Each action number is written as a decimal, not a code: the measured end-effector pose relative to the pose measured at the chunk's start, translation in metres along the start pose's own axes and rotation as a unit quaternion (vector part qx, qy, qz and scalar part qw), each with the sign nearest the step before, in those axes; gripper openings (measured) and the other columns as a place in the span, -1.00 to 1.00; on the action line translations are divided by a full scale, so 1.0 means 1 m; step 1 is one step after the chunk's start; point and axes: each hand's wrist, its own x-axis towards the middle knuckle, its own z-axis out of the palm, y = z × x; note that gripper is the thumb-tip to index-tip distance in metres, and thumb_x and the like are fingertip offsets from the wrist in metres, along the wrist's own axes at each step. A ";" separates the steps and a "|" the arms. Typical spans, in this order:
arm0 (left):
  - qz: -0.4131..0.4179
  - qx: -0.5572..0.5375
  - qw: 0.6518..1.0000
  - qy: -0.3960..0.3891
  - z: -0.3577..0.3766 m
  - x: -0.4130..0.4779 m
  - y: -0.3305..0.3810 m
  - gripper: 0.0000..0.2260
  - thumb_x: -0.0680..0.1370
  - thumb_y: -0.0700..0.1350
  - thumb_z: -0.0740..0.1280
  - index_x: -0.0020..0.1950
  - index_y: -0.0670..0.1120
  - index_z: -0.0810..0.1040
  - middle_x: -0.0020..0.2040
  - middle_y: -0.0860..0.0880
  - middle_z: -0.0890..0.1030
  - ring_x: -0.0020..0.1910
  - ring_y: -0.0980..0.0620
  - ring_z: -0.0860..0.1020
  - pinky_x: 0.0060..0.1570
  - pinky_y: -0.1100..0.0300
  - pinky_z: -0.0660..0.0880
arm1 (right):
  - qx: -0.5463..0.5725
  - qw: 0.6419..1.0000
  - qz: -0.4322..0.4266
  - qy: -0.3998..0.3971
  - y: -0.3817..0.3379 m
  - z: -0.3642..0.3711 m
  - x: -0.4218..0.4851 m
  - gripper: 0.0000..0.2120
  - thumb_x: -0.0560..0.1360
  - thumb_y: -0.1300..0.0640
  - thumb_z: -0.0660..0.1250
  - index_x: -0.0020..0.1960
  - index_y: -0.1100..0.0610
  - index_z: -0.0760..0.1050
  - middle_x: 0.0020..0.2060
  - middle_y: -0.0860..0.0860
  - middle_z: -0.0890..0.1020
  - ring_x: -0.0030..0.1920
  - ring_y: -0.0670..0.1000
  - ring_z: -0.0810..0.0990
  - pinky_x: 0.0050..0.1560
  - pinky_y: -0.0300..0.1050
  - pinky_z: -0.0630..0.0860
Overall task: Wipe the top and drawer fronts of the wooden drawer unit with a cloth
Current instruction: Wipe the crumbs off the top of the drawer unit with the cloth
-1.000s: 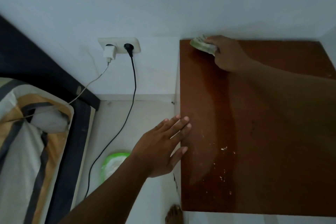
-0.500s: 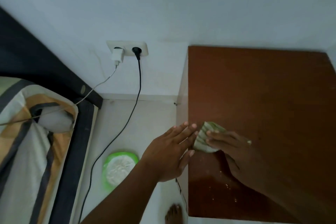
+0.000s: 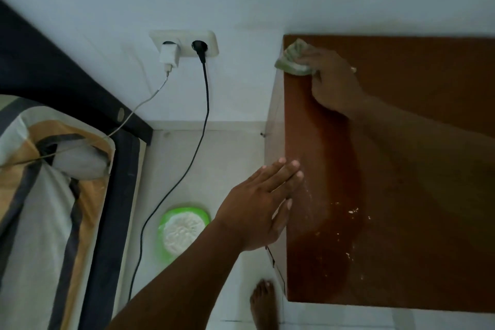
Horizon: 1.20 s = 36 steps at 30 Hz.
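Observation:
The wooden drawer unit's reddish-brown top (image 3: 417,196) fills the right side of the head view, with pale crumbs and dust scattered near its front left. My right hand (image 3: 334,80) presses a crumpled pale green cloth (image 3: 293,59) onto the top's far left corner, by the wall. My left hand (image 3: 262,204) lies flat with fingers spread against the unit's left edge, holding nothing. The drawer fronts are out of sight below the top.
A wall socket (image 3: 184,43) holds a white charger and a black plug; their cables run down to the floor. A green-rimmed round dish (image 3: 183,232) sits on the tiles. A bed with striped bedding (image 3: 40,196) is on the left. My bare foot (image 3: 263,303) stands below the unit.
My right hand swept the cloth from the far left corner toward the front beside my left hand, then back to the far left corner. My left hand stayed at the left edge.

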 end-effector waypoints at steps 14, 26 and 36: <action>-0.034 0.080 0.994 -0.069 -0.013 -0.002 0.017 -0.43 0.61 0.04 -0.06 0.63 -0.04 0.06 0.64 0.00 0.01 0.62 0.02 -0.07 0.57 0.02 0.03 | 0.128 0.984 -0.070 -0.100 -0.058 -0.052 -0.266 -0.59 0.57 0.26 0.08 0.30 0.16 0.58 0.31 0.05 0.57 0.35 0.02 0.50 0.31 0.08 0.48; -0.075 0.107 0.990 -0.046 0.017 -0.090 0.077 -0.41 0.64 0.07 0.02 0.62 -0.14 0.04 0.63 -0.08 0.01 0.61 0.01 -0.04 0.56 0.09 -0.01 | 0.062 0.989 -0.086 -0.101 -0.066 -0.010 -0.189 -0.45 0.42 0.50 0.18 0.29 0.13 0.59 0.35 0.05 0.55 0.39 0.07 0.41 0.48 0.12 0.26; -0.092 0.109 0.989 -0.050 0.021 -0.102 0.092 -0.39 0.64 0.15 -0.07 0.63 -0.11 -0.03 0.64 -0.06 -0.04 0.61 0.03 -0.10 0.57 0.09 -0.04 | 0.062 0.993 -0.101 -0.013 -0.044 -0.069 -0.256 -0.51 0.41 0.51 0.18 0.27 0.25 0.56 0.30 0.12 0.56 0.29 -0.10 0.48 0.39 -0.05 0.44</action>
